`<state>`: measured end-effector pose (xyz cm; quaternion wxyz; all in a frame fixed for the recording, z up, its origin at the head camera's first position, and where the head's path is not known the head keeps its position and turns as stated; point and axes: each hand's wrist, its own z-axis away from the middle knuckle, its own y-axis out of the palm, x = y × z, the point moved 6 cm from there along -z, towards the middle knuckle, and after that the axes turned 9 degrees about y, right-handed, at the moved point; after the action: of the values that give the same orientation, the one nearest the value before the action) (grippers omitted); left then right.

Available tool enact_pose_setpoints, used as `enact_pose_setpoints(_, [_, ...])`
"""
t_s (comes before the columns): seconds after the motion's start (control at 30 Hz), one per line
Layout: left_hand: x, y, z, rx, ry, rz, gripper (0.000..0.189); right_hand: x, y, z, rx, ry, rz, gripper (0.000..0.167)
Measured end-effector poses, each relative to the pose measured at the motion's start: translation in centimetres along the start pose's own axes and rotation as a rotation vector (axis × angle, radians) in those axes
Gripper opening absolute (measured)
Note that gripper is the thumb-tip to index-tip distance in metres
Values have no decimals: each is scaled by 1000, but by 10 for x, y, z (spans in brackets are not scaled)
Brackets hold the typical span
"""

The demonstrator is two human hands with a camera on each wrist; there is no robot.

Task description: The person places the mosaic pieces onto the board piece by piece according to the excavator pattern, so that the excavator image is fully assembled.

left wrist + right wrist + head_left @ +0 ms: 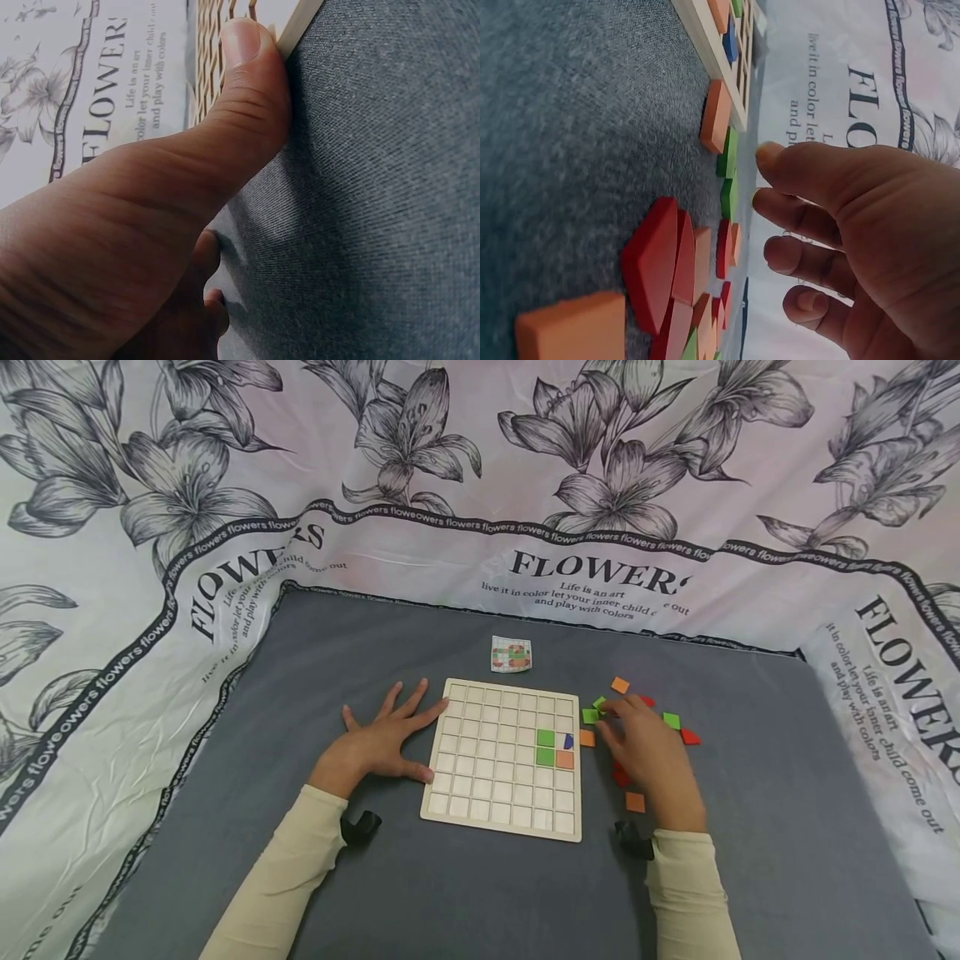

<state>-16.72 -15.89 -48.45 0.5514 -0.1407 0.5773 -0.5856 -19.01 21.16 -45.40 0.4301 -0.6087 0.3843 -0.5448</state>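
A wooden grid board lies on the grey cloth, with two green tiles, an orange tile and a blue piece in cells near its right side. My left hand has its fingers spread, thumb and index fingertip on the board's left edge. In the left wrist view the thumb presses on the rim. My right hand hovers right of the board, fingertips over loose green pieces. The right wrist view shows a gap between its thumb and index finger, nothing visible held.
Loose red pieces, orange tiles and green ones lie scattered around and under my right hand. One orange tile sits against the board's right edge. A small pattern card lies beyond the board, before the flower-printed cloth.
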Motion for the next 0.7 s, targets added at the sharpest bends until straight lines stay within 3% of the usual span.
enact_pose_setpoints(0.27, [2, 3, 0, -6, 20, 30, 116, 3, 10, -10, 87, 5, 4, 36])
enact_pose_setpoints(0.7, [4, 3, -1, 1, 3, -3, 115, 5, 14, -20, 106, 6, 27, 36])
